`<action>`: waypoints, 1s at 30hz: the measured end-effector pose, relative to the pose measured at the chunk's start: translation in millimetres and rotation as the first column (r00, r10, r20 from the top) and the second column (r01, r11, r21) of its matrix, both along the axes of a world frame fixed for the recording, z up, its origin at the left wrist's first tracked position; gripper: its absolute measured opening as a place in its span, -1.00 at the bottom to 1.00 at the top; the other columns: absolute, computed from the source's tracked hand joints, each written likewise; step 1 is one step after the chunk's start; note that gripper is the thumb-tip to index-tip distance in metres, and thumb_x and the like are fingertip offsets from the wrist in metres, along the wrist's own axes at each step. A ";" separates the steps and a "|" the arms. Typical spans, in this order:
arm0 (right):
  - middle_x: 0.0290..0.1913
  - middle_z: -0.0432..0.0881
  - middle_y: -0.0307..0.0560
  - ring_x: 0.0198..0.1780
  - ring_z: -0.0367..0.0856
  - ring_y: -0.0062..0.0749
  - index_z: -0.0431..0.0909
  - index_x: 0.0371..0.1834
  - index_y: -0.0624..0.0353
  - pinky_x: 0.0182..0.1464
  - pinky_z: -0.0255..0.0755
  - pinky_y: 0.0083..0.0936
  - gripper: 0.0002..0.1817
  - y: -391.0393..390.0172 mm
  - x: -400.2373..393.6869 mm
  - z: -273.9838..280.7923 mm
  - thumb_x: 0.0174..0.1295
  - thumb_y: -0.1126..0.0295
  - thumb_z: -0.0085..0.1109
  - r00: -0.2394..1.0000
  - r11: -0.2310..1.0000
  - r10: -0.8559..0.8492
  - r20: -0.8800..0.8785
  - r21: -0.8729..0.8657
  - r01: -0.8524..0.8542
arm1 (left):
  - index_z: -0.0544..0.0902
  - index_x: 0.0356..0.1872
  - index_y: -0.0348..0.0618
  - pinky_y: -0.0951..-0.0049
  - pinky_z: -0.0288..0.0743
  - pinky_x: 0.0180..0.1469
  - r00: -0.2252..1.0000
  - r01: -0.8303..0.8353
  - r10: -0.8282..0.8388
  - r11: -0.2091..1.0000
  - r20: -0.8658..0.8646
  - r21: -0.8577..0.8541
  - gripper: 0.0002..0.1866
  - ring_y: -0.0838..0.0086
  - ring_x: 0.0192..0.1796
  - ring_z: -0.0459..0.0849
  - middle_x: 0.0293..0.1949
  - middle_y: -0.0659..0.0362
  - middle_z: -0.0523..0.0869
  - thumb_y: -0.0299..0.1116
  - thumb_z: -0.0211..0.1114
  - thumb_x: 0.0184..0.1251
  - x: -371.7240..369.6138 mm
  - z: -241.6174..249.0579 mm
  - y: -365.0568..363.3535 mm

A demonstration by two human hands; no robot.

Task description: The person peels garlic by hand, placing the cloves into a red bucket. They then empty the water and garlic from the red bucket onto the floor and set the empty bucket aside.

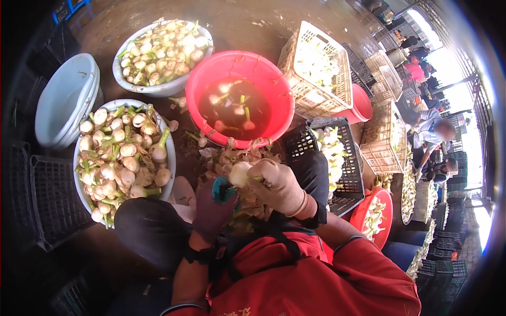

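Note:
My right hand [279,187], in a pale glove, is closed around a white garlic bulb [240,174]; its stem end is mostly hidden by the fingers. Close against the bulb's left side is my left hand [213,208], in a dark purple glove with teal at the fingers. Its fingers are curled, and what they hold is hidden. Below both hands lies a heap of papery garlic skins [240,158]. Just beyond it stands a pink basin [287,113] of murky water, with several garlic bulbs [239,110] in it.
White tubs [117,71] of unpeeled garlic stand at the left, beside stacked blue tubs [55,118]. To the right are a black crate [350,181] of peeled garlic, a cream crate [316,100] and a red basin [387,210]. A person [435,134] works farther right.

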State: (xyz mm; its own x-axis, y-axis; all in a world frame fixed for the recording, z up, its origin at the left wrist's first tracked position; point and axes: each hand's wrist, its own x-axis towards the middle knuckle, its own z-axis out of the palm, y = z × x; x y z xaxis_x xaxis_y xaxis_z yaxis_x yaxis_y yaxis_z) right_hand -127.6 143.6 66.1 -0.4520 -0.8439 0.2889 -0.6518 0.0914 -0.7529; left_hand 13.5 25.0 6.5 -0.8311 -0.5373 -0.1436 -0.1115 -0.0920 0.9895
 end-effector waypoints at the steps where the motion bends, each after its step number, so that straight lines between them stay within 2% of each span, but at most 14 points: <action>1: -0.42 0.57 -0.01 -0.39 0.59 -0.06 0.48 -0.29 0.12 -0.37 0.45 -0.33 -0.83 0.2 -0.5 -0.7 0.07 0.57 0.22 0.999 1.000 0.020 0.032 0.004 -0.020 | 0.58 -0.11 -0.22 0.46 0.51 -0.19 1.000 -0.001 0.001 1.000 0.020 -0.007 -0.70 0.52 -0.31 0.61 -0.34 0.17 0.64 -0.46 0.37 0.10 0.6 -2.1 0.2; 6: -0.47 0.55 -0.04 -0.43 0.60 -0.10 0.47 -0.30 0.12 -0.40 0.44 -0.34 -0.84 2.7 -2.5 -2.1 0.09 0.58 0.19 0.997 0.998 0.063 0.033 -0.006 -0.063 | 0.58 -0.13 -0.23 0.41 0.50 -0.19 0.998 -0.001 0.003 0.999 0.058 -0.033 -0.70 0.46 -0.33 0.60 -0.35 0.14 0.64 -0.41 0.37 0.10 2.3 -12.3 -0.1; 9: -0.48 0.54 -0.11 -0.46 0.60 -0.20 0.47 -0.30 0.14 -0.43 0.44 -0.38 -0.87 9.7 0.1 3.4 0.13 0.60 0.16 0.977 0.998 0.063 0.203 0.015 -0.067 | 0.58 -0.15 -0.22 0.45 0.51 -0.26 0.998 0.023 -0.015 0.991 0.059 -0.131 -0.76 0.50 -0.34 0.60 -0.35 0.16 0.63 -0.44 0.32 0.15 1.5 -9.6 0.4; 11: -0.44 0.55 -0.16 -0.43 0.57 -0.29 0.48 -0.30 0.15 -0.38 0.44 -0.42 -0.87 17.5 -0.5 10.6 0.16 0.64 0.12 0.888 0.991 0.126 0.443 -0.015 -0.133 | 0.57 -0.14 -0.20 0.52 0.52 -0.32 0.997 -0.079 0.072 0.881 0.032 0.466 -0.81 0.53 -0.37 0.60 -0.34 0.18 0.63 -0.47 0.25 0.23 -2.1 0.2 -0.4; 12: -0.44 0.55 -0.16 -0.43 0.57 -0.29 0.48 -0.30 0.15 -0.38 0.44 -0.42 -0.87 17.2 -1.3 17.2 0.16 0.64 0.12 0.886 0.990 0.131 0.446 -0.015 -0.139 | 0.57 -0.14 -0.20 0.52 0.52 -0.32 0.996 -0.085 0.078 0.880 0.035 0.467 -0.81 0.53 -0.37 0.60 -0.34 0.18 0.63 -0.47 0.25 0.23 -3.6 -1.5 -2.6; 14: -0.36 0.56 -0.17 -0.37 0.55 -0.30 0.49 -0.29 0.17 -0.32 0.44 -0.43 -0.86 16.4 -3.8 32.6 0.17 0.66 0.12 0.938 0.942 0.274 0.212 -0.257 -0.217 | 0.55 -0.11 -0.19 0.57 0.53 -0.37 0.986 -0.161 0.125 0.857 0.106 0.489 -0.84 0.54 -0.39 0.62 -0.31 0.18 0.63 -0.49 0.15 0.32 -5.1 -6.7 -6.2; 16: -0.33 0.56 -0.14 -0.33 0.53 -0.27 0.51 -0.29 0.15 -0.28 0.44 -0.42 -0.84 19.1 -9.3 36.8 0.14 0.66 0.15 0.928 0.956 0.249 0.276 -0.226 -0.189 | 0.53 -0.05 -0.20 0.55 0.55 -0.35 0.992 -0.122 0.084 0.838 0.096 0.532 -0.81 0.52 -0.38 0.64 -0.29 0.16 0.63 -0.47 0.14 0.34 -6.4 0.1 -8.2; 18: -0.35 0.54 -0.11 -0.34 0.53 -0.22 0.52 -0.27 0.11 -0.30 0.43 -0.42 -0.81 18.4 -16.9 34.3 0.10 0.66 0.18 0.969 0.972 0.228 0.101 -0.075 -0.221 | 0.50 0.01 -0.22 0.53 0.56 -0.34 0.996 -0.084 0.043 0.810 0.083 0.580 -0.77 0.49 -0.36 0.66 -0.28 0.15 0.64 -0.46 0.12 0.36 -7.6 3.6 -7.9; 20: -0.35 0.53 -0.05 -0.32 0.55 -0.14 0.53 -0.27 0.09 -0.30 0.44 -0.40 -0.80 20.1 -17.5 23.4 0.06 0.62 0.20 0.973 0.974 0.222 0.061 -0.052 -0.219 | 0.43 0.13 -0.23 0.51 0.57 -0.32 0.992 0.033 0.062 0.723 -0.113 0.690 -0.68 0.46 -0.32 0.68 -0.25 0.12 0.63 -0.46 0.13 0.38 -0.9 2.9 -8.0; 21: -0.33 0.53 -0.03 -0.30 0.56 -0.11 0.53 -0.27 0.09 -0.30 0.45 -0.37 -0.81 19.7 -15.6 20.6 0.05 0.58 0.22 0.971 0.970 0.237 -0.023 0.053 -0.236 | 0.37 0.20 -0.21 0.52 0.57 -0.30 0.986 0.126 -0.034 0.797 -0.164 0.591 -0.60 0.48 -0.29 0.67 -0.22 0.13 0.62 -0.48 0.14 0.37 1.7 -3.0 -8.6; 22: -0.32 0.53 -0.01 -0.29 0.57 -0.07 0.53 -0.27 0.10 -0.30 0.46 -0.35 -0.82 18.7 -13.9 18.2 0.04 0.54 0.23 0.961 0.959 0.256 -0.107 0.156 -0.238 | 0.37 0.20 -0.21 0.52 0.57 -0.30 0.986 0.128 -0.037 0.800 -0.164 0.587 -0.60 0.48 -0.29 0.67 -0.22 0.13 0.62 -0.48 0.14 0.37 2.6 -7.1 -5.0; 26: -0.31 0.52 0.02 -0.34 0.56 -0.02 0.51 -0.24 0.09 -0.34 0.46 -0.28 -0.75 13.3 -5.7 4.6 -0.02 0.46 0.31 0.933 0.946 0.315 -0.172 0.134 -0.294 | 0.44 0.12 -0.19 0.58 0.54 -0.29 0.990 -0.024 0.094 0.847 -0.105 0.530 -0.66 0.57 -0.26 0.62 -0.19 0.18 0.60 -0.55 0.16 0.32 -0.8 -3.8 -2.0; 28: -0.32 0.53 -0.04 -0.37 0.58 -0.15 0.50 -0.24 0.14 -0.37 0.46 -0.37 -0.79 13.8 -3.8 10.0 0.05 0.54 0.26 0.948 0.954 0.297 -0.114 0.083 -0.289 | 0.46 0.09 -0.19 0.59 0.52 -0.29 0.989 -0.001 0.077 0.855 -0.124 0.518 -0.66 0.60 -0.26 0.60 -0.19 0.20 0.60 -0.57 0.18 0.29 -0.5 -6.8 -5.3; 30: -0.31 0.54 -0.14 -0.36 0.60 -0.40 0.49 -0.24 0.18 -0.37 0.45 -0.51 -0.88 16.5 0.0 10.5 0.20 0.60 0.16 0.890 0.945 0.289 0.352 -0.251 -0.208 | 0.50 0.02 -0.20 0.57 0.52 -0.28 0.995 -0.004 0.054 0.856 -0.081 0.516 -0.69 0.59 -0.27 0.59 -0.19 0.21 0.61 -0.57 0.21 0.24 -0.3 -20.1 -2.1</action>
State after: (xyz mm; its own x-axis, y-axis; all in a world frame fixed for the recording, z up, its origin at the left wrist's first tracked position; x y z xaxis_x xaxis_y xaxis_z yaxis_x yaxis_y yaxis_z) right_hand -127.5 160.1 76.6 -0.3442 -0.8851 0.3133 -0.2939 -0.2153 -0.9313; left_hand 13.2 22.8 -13.6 -0.8388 -0.4312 -0.3324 -0.0142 -0.5929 0.8051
